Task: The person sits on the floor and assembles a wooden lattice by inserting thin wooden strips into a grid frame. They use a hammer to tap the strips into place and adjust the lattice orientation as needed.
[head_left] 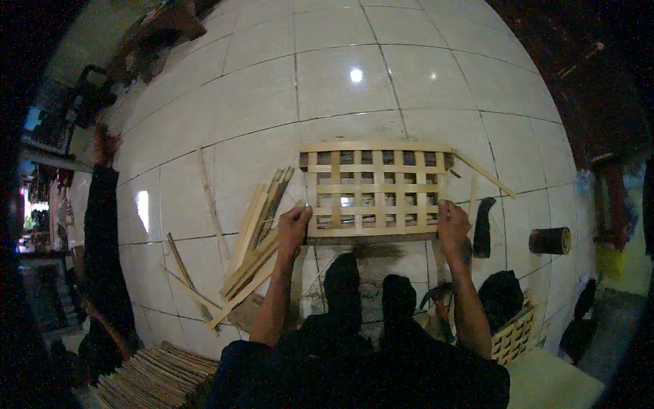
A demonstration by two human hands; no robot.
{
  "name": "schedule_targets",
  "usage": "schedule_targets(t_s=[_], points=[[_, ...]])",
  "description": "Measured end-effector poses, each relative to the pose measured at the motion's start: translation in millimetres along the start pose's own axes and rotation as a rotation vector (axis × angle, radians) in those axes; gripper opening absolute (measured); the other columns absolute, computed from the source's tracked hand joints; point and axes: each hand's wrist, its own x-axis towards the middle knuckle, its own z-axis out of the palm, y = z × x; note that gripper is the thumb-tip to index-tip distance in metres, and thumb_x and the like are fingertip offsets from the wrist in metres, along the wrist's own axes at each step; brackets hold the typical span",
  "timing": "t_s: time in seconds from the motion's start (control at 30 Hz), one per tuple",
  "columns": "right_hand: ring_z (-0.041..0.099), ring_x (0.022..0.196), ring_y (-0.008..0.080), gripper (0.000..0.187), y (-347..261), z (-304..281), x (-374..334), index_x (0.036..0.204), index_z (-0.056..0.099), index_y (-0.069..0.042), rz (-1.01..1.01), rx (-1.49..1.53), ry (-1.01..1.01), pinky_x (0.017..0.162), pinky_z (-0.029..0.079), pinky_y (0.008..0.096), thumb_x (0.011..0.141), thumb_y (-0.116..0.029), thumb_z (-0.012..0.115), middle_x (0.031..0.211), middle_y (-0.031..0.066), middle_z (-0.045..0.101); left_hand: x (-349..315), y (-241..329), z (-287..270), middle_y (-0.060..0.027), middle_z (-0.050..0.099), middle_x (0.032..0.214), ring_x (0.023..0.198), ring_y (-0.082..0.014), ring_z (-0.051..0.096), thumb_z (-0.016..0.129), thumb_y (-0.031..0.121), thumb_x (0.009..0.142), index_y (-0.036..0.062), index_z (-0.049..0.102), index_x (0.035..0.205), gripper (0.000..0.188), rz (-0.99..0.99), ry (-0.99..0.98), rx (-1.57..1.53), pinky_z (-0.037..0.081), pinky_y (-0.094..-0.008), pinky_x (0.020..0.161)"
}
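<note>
A lattice panel (378, 189) of pale split-bamboo strips, woven over and under with square gaps, lies before me on the tiled floor. A dark wooden edge shows beneath its near side and upper corners. At its near left corner my left hand (295, 221) is closed, fingers curled on the panel's side. My right hand (453, 223) grips the opposite side near the right corner, thumb and fingers against the edge strip. How far the fingers reach under the panel is hidden. One loose strip (485, 176) slants away from the far right corner.
Bamboo strips (255, 232) lie piled left of my left forearm. To the right are a dark curved object (484, 228) and a short cylindrical block (550, 240). A hammer-like tool (439, 300) lies near my right foot. Another person's dark-clothed leg (105, 225) extends at left.
</note>
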Motion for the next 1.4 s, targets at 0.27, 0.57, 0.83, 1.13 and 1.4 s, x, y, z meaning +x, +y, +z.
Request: schedule_targets(t_s=[0.27,0.57,0.83,1.13,1.4], points=[[0.056,0.103,0.0387,0.047,9,3,8,0.113,0.062,0.0,0.127,0.236,-0.066,0.091,0.043,0.0464,0.099,-0.041,0.043,0.107,0.0217,0.062,-1,28,-16,-0.0048,0.064,0.078,0.07,-0.0103,0.053,0.058,0.028,0.094,-0.0046,0.067,0.095,0.034,-0.158,-0.203,-0.023,0.045,-0.0277,0.066],[0.056,0.109,0.0388,0.05,47,-2,16,0.121,0.058,0.004,0.138,0.256,0.012,0.094,0.043,0.0427,0.101,-0.038,0.038,0.118,0.0248,0.059,-28,-24,-24,-0.0136,0.066,0.093,0.084,-0.0208,0.061,0.056,0.02,0.094,-0.0041,0.064,0.105,0.027,0.163,0.212,0.015,0.048,-0.032,0.077],[0.058,0.115,0.029,0.051,55,-14,-24,0.121,0.059,0.001,0.147,0.305,0.056,0.097,0.044,0.0383,0.103,-0.04,0.036,0.121,0.0184,0.062,-64,-73,-100,-0.0189,0.056,0.117,0.109,-0.0359,0.053,0.068,0.01,0.081,0.0039,0.058,0.115,0.036,0.144,0.414,0.429,0.043,-0.0443,0.09],[0.059,0.109,0.0306,0.056,94,1,-16,0.123,0.056,0.005,0.223,0.378,0.014,0.094,0.044,0.0397,0.102,-0.043,0.037,0.117,0.021,0.062,-44,-82,-143,-0.0158,0.052,0.116,0.107,-0.033,0.05,0.065,0.02,0.082,0.0057,0.058,0.115,0.037,0.114,0.521,1.005,0.037,-0.0468,0.091],[0.062,0.1,0.0262,0.047,102,2,-20,0.12,0.057,0.004,0.183,0.379,0.02,0.087,0.047,0.0362,0.102,-0.036,0.043,0.107,0.0177,0.064,-35,-95,-152,-0.0122,0.059,0.088,0.083,-0.0332,0.057,0.067,0.009,0.079,0.0098,0.064,0.107,0.029,0.237,0.455,0.896,0.046,-0.0416,0.069]])
